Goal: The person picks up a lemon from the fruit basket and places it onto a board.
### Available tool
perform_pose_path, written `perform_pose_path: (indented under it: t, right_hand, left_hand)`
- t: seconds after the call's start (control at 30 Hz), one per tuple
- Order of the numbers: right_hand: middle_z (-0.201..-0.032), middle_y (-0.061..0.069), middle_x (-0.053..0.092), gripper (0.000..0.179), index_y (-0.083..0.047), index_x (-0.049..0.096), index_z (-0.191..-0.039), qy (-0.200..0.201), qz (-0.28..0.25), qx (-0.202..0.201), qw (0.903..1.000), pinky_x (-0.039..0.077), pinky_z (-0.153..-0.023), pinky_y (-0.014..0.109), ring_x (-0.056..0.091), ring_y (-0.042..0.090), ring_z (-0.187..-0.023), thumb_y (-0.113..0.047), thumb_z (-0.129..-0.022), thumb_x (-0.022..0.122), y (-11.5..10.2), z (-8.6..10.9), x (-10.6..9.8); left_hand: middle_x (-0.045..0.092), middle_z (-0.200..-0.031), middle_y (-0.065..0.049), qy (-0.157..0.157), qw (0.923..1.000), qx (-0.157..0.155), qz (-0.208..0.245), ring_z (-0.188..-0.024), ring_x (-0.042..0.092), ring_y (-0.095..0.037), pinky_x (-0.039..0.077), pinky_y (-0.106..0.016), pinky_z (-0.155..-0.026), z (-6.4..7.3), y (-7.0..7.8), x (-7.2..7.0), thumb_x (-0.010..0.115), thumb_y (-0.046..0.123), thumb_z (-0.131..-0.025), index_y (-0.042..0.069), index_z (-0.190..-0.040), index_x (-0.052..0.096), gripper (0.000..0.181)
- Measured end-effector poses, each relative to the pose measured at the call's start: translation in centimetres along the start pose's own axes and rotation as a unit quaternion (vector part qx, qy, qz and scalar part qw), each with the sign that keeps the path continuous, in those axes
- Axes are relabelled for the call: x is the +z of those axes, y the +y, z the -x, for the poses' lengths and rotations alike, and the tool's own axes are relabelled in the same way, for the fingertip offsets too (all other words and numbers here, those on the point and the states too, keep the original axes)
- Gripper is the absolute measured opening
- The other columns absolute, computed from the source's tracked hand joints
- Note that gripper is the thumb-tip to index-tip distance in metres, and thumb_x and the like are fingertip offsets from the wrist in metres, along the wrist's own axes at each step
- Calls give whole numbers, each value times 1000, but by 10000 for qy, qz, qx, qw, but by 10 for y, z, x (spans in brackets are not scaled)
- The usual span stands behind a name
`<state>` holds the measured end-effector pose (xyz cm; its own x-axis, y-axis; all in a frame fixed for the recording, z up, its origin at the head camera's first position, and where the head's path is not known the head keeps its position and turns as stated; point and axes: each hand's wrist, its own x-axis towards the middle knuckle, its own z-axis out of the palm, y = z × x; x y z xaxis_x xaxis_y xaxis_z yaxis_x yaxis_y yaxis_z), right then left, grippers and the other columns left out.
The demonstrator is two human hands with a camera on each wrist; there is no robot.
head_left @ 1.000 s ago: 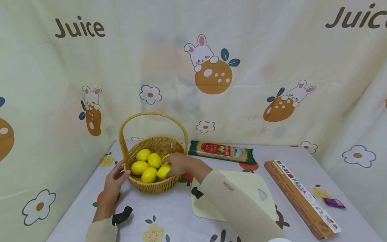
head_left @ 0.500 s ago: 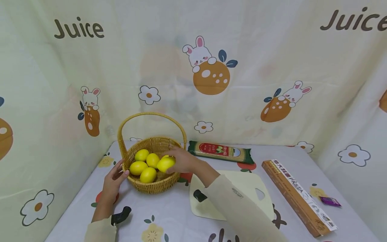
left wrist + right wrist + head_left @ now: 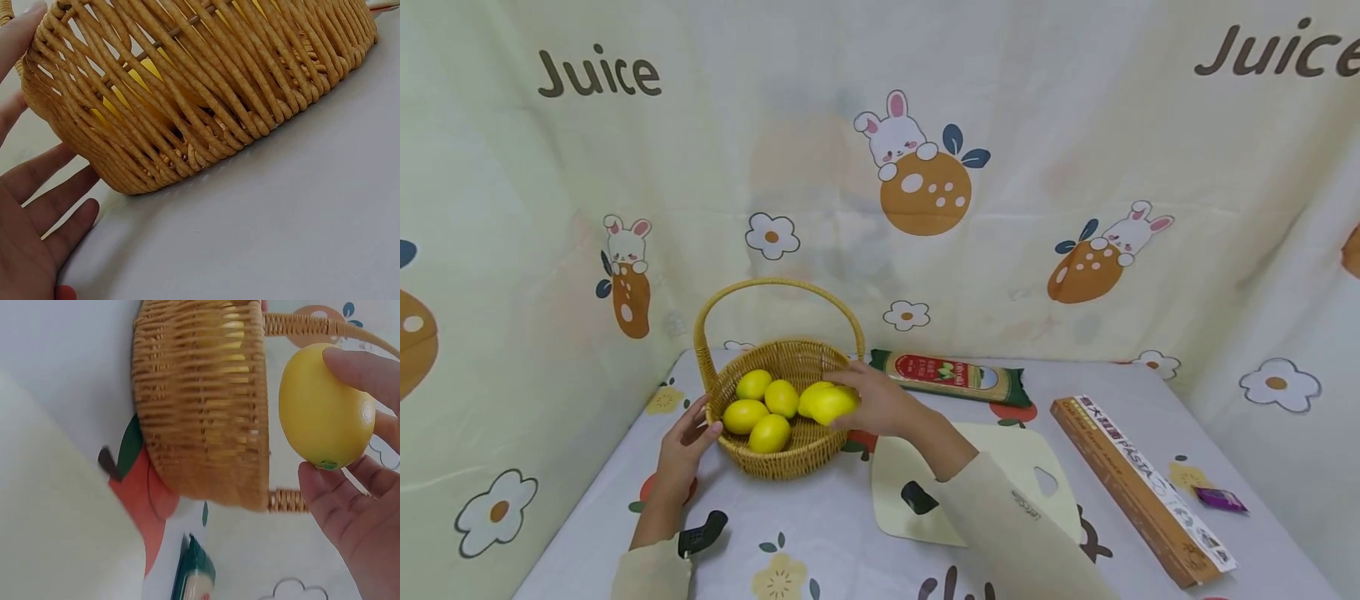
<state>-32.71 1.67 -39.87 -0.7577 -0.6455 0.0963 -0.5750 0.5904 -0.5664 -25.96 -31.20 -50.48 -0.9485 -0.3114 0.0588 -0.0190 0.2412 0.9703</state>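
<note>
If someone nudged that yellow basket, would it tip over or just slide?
The basket would probably slide: it sits low and wide on the table. It looks fairly stiff, since its tall handle stands upright. The lemons lying inside might roll about, being rounded.

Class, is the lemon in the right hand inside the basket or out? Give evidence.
Out: the right wrist view shows the lemon wholly beyond the rim of the basket.
</note>
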Motion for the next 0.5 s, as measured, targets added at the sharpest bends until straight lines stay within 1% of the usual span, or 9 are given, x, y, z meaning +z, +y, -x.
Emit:
perform_pose_path:
  t: [0.03, 0.1, 0.2, 0.27, 0.33, 0.5]
  right_hand:
    - [-148, 3, 39, 68, -30, 53, -140, 20, -10, 22, 10000, 40, -101, 51, 39, 28, -130, -40, -78, 80, 3, 3, -2]
    - [-143, 2, 42, 65, -29, 56, -138, 59, -19, 85, 9999, 43, -98, 48, 43, 26, -125, -40, -78, 80, 8, 8, -6]
    - [-129, -1, 48, 60, -26, 60, -134, 190, -20, 142, 9997, 47, -91, 42, 48, 21, -111, -36, -78, 80, 16, 16, -11]
    - [-123, -3, 49, 58, -26, 61, -132, 292, -44, 198, 9994, 47, -88, 40, 50, 20, -106, -33, -78, 80, 22, 22, -13]
    - [-121, -3, 49, 57, -25, 62, -131, 380, -119, 289, 9988, 47, -89, 41, 49, 21, -105, -31, -78, 81, 28, 28, -14]
    - [-130, 1, 49, 57, -23, 63, -130, 533, -200, 518, 9970, 46, -93, 47, 49, 25, -111, -27, -77, 83, 48, 40, -11]
  left_hand:
    - [32, -153, -18, 0, 10000, 8, -13, -137, 33, -37, 25, -57, -109, 1, 1, 0, 64, 41, -93, 29, -154, 30, 70]
    - [33, -153, -17, 18, 10000, 59, -23, -137, 33, -37, 26, -57, -109, 2, 1, 0, 64, 42, -93, 30, -154, 31, 70]
    - [34, -152, -17, 26, 9999, 115, -29, -137, 34, -37, 26, -57, -110, 2, 3, 0, 64, 42, -93, 31, -154, 31, 70]
    - [34, -153, -17, 14, 9999, 118, -23, -137, 34, -37, 25, -57, -110, 1, 3, 0, 64, 42, -93, 31, -154, 31, 70]
    - [33, -153, -17, 1, 10000, 76, -19, -137, 33, -37, 25, -57, -110, 2, 3, 0, 64, 42, -93, 31, -154, 30, 71]
    - [32, -154, -17, -9, 10000, -9, -32, -137, 33, -37, 25, -57, -109, 3, 1, 1, 65, 43, -92, 31, -154, 29, 73]
